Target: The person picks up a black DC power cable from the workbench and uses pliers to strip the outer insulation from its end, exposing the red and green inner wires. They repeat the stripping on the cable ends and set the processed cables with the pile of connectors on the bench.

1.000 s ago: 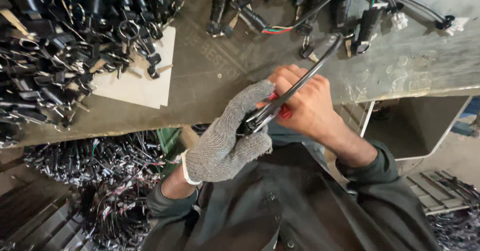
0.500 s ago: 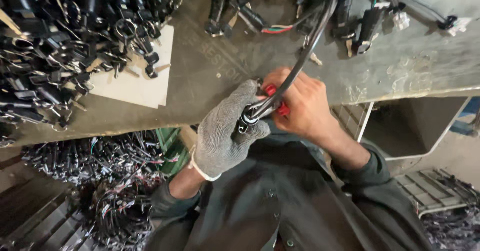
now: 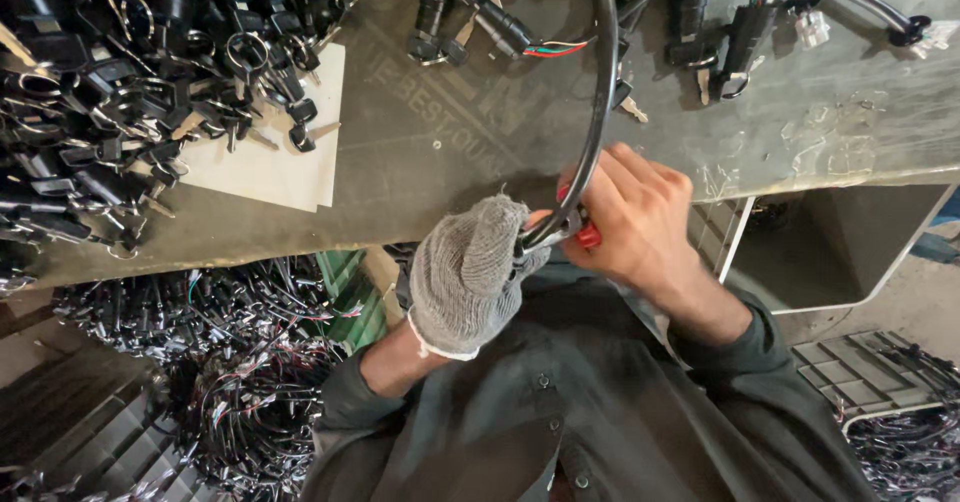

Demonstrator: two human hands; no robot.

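My left hand (image 3: 468,274), in a grey knitted glove, is closed around the lower end of a black sheathed cable (image 3: 601,102). The cable curves up from my hands and over the grey workbench (image 3: 440,142). My bare right hand (image 3: 640,217) grips a small red-handled tool (image 3: 585,234) pressed against the cable end, right beside the gloved hand. Both hands are held close to my chest, at the bench's front edge. The tool's tip is hidden between my hands.
A heap of black lock parts and keys (image 3: 120,92) covers the bench's left, partly on a white sheet (image 3: 270,157). More black switches with coloured wires (image 3: 720,22) lie along the far side. Wire bundles (image 3: 230,362) fill crates on the floor at left; a grey bin (image 3: 840,252) stands right.
The cable has swung from slanting to the right to standing nearly upright over the bench. Both hands have shifted slightly toward the bench edge and kept their grip.
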